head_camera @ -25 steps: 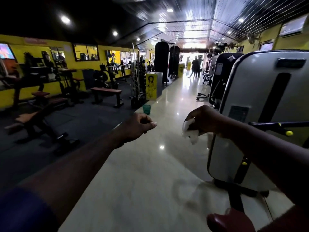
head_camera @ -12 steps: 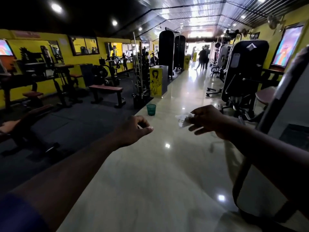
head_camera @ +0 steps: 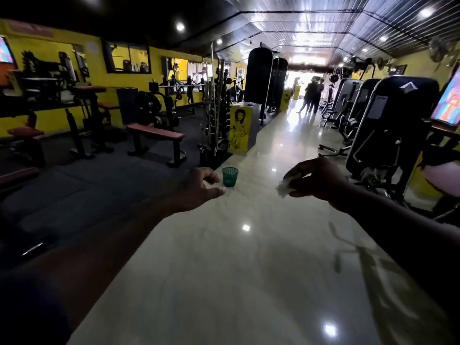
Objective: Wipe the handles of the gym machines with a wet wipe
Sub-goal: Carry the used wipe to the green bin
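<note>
My right hand (head_camera: pixel 321 181) is held out over the glossy aisle floor and pinches a crumpled white wet wipe (head_camera: pixel 283 188) between thumb and fingers. My left hand (head_camera: pixel 199 189) is stretched forward at the same height, fingers loosely curled, holding nothing. A black weight-stack machine (head_camera: pixel 390 125) stands to the right of my right hand, well apart from it. No machine handle is under either hand.
A small green mesh bin (head_camera: pixel 230 176) stands on the floor just beyond my left hand. A yellow box (head_camera: pixel 239 129) and a bar rack (head_camera: pixel 214 108) edge the aisle. Benches (head_camera: pixel 155 133) fill the dark mat at left. Two people (head_camera: pixel 312 95) stand far down the aisle.
The view has swung left and forward; the grey machine beside my right arm has gone out of frame. The green bin is closer. My right hand still holds the wipe.
</note>
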`<state>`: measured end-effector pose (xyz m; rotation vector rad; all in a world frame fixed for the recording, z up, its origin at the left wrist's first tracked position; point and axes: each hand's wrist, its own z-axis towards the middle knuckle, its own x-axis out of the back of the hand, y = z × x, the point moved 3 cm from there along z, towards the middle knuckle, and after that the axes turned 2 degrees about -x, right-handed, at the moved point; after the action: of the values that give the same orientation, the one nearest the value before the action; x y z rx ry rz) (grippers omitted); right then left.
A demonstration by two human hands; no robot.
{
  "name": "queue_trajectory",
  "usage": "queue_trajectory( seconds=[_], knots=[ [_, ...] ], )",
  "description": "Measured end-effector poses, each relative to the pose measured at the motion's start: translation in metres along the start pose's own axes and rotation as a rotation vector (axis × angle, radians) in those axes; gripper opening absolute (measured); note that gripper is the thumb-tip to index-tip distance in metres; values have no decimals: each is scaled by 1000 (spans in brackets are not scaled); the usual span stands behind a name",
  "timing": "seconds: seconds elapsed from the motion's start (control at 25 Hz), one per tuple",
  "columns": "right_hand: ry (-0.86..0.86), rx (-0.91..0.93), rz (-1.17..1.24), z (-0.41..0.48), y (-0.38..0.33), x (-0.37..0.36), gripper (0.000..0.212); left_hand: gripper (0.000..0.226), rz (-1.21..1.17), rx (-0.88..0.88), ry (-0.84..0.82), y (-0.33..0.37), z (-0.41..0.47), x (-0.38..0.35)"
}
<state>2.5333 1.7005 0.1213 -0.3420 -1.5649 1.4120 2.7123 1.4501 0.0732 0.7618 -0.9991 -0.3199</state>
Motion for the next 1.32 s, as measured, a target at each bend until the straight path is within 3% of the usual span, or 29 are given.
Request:
queue_trajectory(
  seconds=[0.2,0.36,0.48,0.64,0.92,1.16,1.32],
  knots=[
    [65,-49,84,161,30,-1,15,27,124,-48,-33,-48,188,-9],
    [45,-45,183,318,91,-4,10,23,152,-69,-88,-108,334,-47],
    [-10,-67,242,437,125,-12,18,24,152,-20,-94,-151,429,-62],
    [-38,-55,191,619,122,-26,27,22,124,34,-3,-203,576,-54],
    [-63,-53,65,890,119,-87,15,33,135,12,-17,-331,803,-37],
    [27,-102,147,1103,144,-104,13,27,154,-26,-45,-426,1039,-27],
    [93,-114,245,1232,172,-96,10,36,225,-65,-151,-452,1193,-52]
  ],
)
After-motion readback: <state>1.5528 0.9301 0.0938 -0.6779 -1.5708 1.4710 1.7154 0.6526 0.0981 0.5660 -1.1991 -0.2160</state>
